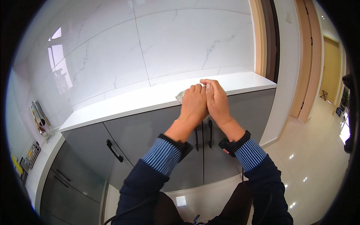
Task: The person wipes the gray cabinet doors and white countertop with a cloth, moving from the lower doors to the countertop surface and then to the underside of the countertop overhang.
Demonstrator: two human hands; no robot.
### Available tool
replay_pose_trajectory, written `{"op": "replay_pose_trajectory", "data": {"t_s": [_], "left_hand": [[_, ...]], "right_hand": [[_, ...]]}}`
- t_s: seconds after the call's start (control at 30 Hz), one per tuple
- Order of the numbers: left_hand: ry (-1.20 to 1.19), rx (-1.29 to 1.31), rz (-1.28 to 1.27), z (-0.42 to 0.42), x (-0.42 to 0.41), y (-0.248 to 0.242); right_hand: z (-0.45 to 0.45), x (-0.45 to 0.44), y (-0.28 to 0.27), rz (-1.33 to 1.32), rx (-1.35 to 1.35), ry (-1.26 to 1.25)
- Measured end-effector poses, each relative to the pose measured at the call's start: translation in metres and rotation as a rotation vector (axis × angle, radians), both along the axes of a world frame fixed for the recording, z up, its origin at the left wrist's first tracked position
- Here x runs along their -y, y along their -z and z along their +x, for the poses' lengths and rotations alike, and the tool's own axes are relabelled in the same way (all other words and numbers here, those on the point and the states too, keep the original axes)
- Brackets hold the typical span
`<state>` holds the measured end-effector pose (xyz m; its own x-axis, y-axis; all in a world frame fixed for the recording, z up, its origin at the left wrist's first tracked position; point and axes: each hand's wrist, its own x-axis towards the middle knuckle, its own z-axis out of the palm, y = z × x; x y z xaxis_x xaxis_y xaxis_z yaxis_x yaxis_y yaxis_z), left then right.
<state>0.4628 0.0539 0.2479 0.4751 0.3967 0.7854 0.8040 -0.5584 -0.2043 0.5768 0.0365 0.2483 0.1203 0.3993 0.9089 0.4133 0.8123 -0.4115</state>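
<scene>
My left hand (194,102) and my right hand (218,98) are pressed side by side at the front edge of a white countertop (135,98). Between and under them is a pale, fluffy cleaning cloth (179,97), bunched up and mostly hidden. Part of it sticks out left of my left hand, whose fingers are curled over it. My right hand is cupped around the cloth's other side, its thumb against the left hand. Black bands with small devices circle both wrists.
Grey cabinet doors (140,123) with protruding black handles (114,151) stand below the counter. Behind it rises a marble-look tiled wall (191,39). Kitchen utensils (40,118) hang at the far left, above a lower counter (46,152). A door frame (260,39) borders the right end.
</scene>
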Motion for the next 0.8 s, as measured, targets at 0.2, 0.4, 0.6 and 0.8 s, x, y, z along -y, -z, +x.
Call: {"op": "replay_pose_trajectory", "data": {"t_s": [0.2, 0.4, 0.6, 0.8], "left_hand": [[0.160, 0.269, 0.221, -0.091, 0.018, -0.007], [-0.193, 0.225, 0.387, -0.128, 0.007, 0.005], [-0.232, 0.219, 0.445, -0.125, -0.003, 0.014], [-0.260, 0.221, 0.423, -0.122, -0.005, 0.015]], "right_hand": [[-0.020, -0.026, 0.013, 0.285, 0.287, 0.496], [-0.024, -0.043, 0.013, 0.386, 0.322, 0.578], [0.012, -0.049, 0.017, 0.507, 0.336, 0.518], [0.138, -0.067, 0.023, 0.459, 0.353, 0.634]]}}
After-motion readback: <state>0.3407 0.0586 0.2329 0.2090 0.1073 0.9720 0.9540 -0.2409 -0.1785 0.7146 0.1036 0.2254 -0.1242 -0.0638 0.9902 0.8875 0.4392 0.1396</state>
